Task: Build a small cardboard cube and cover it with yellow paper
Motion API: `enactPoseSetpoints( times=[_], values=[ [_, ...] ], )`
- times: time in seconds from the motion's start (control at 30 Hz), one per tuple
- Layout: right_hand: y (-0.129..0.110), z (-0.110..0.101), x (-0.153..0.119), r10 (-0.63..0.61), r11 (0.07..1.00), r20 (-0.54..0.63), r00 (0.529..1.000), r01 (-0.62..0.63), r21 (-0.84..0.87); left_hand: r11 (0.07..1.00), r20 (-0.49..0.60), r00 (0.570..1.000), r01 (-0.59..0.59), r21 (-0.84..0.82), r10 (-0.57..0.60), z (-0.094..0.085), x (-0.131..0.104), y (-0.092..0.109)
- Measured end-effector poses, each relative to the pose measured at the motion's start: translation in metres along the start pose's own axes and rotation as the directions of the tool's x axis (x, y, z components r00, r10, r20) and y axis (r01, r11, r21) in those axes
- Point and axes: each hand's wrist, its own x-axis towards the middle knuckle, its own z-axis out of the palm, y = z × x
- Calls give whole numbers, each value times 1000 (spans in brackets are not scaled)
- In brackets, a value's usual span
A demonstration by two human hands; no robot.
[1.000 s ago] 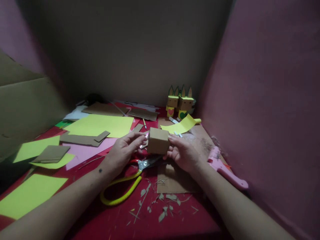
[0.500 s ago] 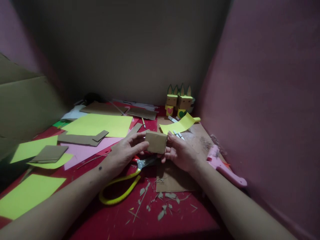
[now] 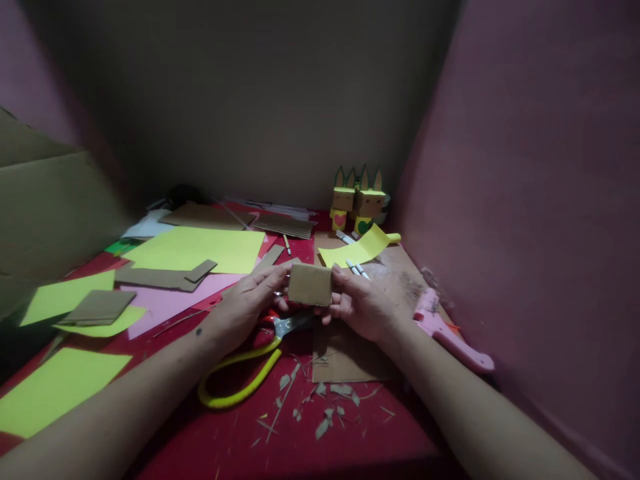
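Between both hands, above the table, is a small brown cardboard box (image 3: 310, 285), its flat face turned toward me. My left hand (image 3: 257, 293) grips its left edge, with fingers partly hidden behind it. At the right edge, my right hand (image 3: 357, 300) pinches it, thumb near the top corner and other fingers underneath. Scissors (image 3: 243, 393) with yellow-wrapped handles lie just below my left hand, their blades pointing right. A brown cardboard sheet (image 3: 350, 363) lies under my right hand, partly covered by my forearm.
Yellow paper (image 3: 200, 248) and cardboard pieces (image 3: 103, 308) spread over the left side. A pink glue gun (image 3: 457, 343) rests by the right wall. Two cardboard figures (image 3: 369, 203) stand at the back, behind white markers (image 3: 357, 269). Paper scraps (image 3: 325, 423) litter the red table (image 3: 300, 460).
The cardboard box has shifted very slightly left and tilted a little. My left thumb has slid off its front face to its left edge. Both hands still hold it.
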Motion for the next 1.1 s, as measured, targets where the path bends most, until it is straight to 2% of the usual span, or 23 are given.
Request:
enactPoseSetpoints(
  times=[0.3, 0.6, 0.73, 0.83, 1.1],
  values=[
    [0, 0, -1, -2, 1000, -2, 1000, 2, 10, 999, -40, 999, -13, -31, 11, 1, -1, 0],
    [-4, 2, -4, -86, 996, 18, 996, 86, -8, 996, -55, 998, 9, -88, -14, 1, -5, 9],
    [-9, 7, -7, -192, 981, 39, 981, 191, 32, 985, -25, 996, -89, -147, 86, -1, -6, 13],
    [-8, 9, -7, -211, 977, 5, 978, 211, 25, 976, 29, 988, -146, -163, 153, -2, -6, 14],
    [-1, 6, -5, -245, 968, 18, 969, 246, -43, 986, -8, 997, -81, -146, 81, 1, -6, 14]
  ],
)
